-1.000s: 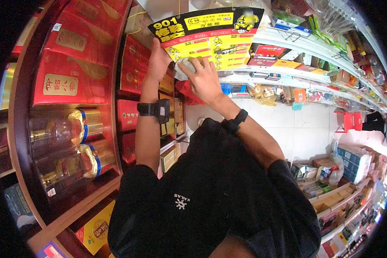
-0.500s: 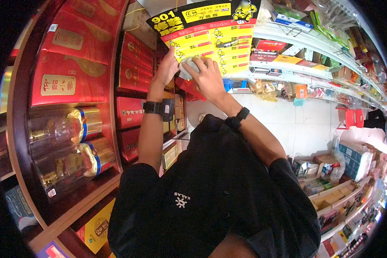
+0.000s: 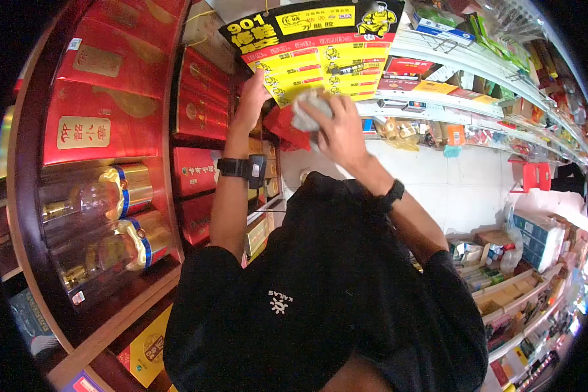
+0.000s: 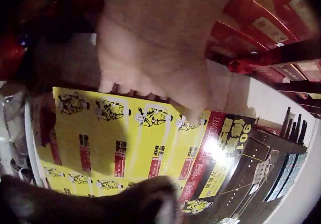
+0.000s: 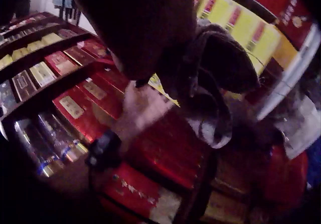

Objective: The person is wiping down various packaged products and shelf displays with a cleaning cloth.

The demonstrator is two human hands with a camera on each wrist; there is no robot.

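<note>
A yellow, black and red display card hangs in front of the person. At its left edge the left hand grips it, thumb on the printed face and fingers passing behind. The left wrist view shows that hand along the card's edge. In the right hand is a crumpled grey-white cloth, held at the card's lower edge. The right wrist view shows the cloth bunched and dark, with the card behind it.
Red gift boxes and bottles in clear packaging fill the wooden shelves on the left. White shelves with small goods run along the right. A red bag hangs below the card. Cartons stand lower right.
The right hand has moved the cloth rightward from the card's lower left, near the left hand, along its lower edge. The left hand has kept its hold on the card's left edge.
</note>
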